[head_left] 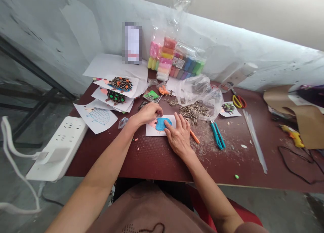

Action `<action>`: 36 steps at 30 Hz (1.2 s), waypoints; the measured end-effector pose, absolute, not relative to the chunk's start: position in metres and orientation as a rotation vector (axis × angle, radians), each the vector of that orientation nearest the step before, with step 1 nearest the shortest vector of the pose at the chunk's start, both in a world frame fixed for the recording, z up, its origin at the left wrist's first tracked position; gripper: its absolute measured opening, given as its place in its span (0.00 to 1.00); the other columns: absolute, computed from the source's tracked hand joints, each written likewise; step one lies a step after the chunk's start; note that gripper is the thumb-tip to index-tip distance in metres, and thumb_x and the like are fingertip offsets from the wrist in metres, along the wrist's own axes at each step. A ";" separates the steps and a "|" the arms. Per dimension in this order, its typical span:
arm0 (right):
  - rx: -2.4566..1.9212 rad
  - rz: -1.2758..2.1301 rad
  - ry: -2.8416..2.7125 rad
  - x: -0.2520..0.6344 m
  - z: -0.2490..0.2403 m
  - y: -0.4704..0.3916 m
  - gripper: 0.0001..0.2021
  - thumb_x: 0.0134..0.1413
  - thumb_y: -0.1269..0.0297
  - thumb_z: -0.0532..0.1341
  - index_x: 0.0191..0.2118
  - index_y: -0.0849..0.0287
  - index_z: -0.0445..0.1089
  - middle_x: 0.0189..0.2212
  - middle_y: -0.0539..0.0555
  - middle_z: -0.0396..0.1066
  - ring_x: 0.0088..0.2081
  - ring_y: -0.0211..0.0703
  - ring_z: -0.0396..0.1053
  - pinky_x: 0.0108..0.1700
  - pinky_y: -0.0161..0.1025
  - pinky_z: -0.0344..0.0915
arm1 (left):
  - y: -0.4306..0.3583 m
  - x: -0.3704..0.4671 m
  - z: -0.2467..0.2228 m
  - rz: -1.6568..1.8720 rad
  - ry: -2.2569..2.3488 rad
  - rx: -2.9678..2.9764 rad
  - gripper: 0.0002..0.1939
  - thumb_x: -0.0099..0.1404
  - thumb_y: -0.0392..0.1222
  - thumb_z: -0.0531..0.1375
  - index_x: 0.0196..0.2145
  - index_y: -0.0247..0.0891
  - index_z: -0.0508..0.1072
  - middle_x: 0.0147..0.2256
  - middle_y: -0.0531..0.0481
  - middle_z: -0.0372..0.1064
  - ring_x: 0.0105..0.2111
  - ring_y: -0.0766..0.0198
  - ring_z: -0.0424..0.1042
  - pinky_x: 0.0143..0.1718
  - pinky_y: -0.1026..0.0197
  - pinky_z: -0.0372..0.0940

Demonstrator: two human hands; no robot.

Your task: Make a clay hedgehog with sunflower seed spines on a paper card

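Observation:
A white card [152, 133] lies on the dark red table with a flat blue clay shape [160, 124] and a pink clay face on it. My right hand [179, 133] rests over the card's right side, fingers spread, a fingertip touching the blue clay. My left hand [150, 113] is at the card's upper left edge, its fingers curled together; whether they hold anything is too small to make out. Striped seeds [193, 111] lie in a heap just beyond my right hand, partly under a clear plastic bag [211, 98]. An orange stick [194, 137] lies beside that hand.
Finished seed-covered cards [121, 84] and a drawn card [97, 116] lie at the left, near a white power strip [59, 148]. Clay packs [165, 59] stand at the wall. A teal cutter [217, 135], scissors [238, 101], clear sticks [255, 142] and yellow glue gun [293, 136] lie right.

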State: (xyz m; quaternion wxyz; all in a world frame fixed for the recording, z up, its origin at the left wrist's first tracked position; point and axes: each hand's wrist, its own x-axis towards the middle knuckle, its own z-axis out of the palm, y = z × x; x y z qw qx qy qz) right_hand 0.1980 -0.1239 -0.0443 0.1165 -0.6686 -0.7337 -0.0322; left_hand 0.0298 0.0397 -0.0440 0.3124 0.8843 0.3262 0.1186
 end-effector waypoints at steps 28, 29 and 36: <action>-2.047 -0.058 -2.096 0.201 -0.044 -0.123 0.21 0.72 0.56 0.54 0.65 0.47 0.70 0.74 0.60 0.51 0.72 0.59 0.50 0.68 0.61 0.50 | 0.038 0.031 -0.043 0.319 0.867 2.328 0.17 0.57 0.25 0.57 0.35 0.36 0.83 0.37 0.46 0.80 0.38 0.61 0.75 0.45 0.62 0.67; -2.029 -0.055 -2.106 0.201 -0.044 -0.124 0.21 0.72 0.56 0.54 0.65 0.46 0.69 0.74 0.59 0.50 0.72 0.59 0.49 0.69 0.60 0.49 | 0.038 0.031 -0.043 0.319 0.863 2.331 0.17 0.57 0.25 0.57 0.35 0.36 0.83 0.37 0.46 0.80 0.38 0.61 0.75 0.45 0.62 0.67; -1.972 -0.043 -2.161 0.198 -0.046 -0.124 0.20 0.72 0.54 0.55 0.63 0.44 0.72 0.75 0.56 0.49 0.73 0.60 0.46 0.70 0.60 0.47 | 0.039 0.031 -0.043 0.301 0.884 2.323 0.17 0.57 0.26 0.57 0.36 0.36 0.84 0.38 0.45 0.80 0.38 0.61 0.74 0.43 0.62 0.67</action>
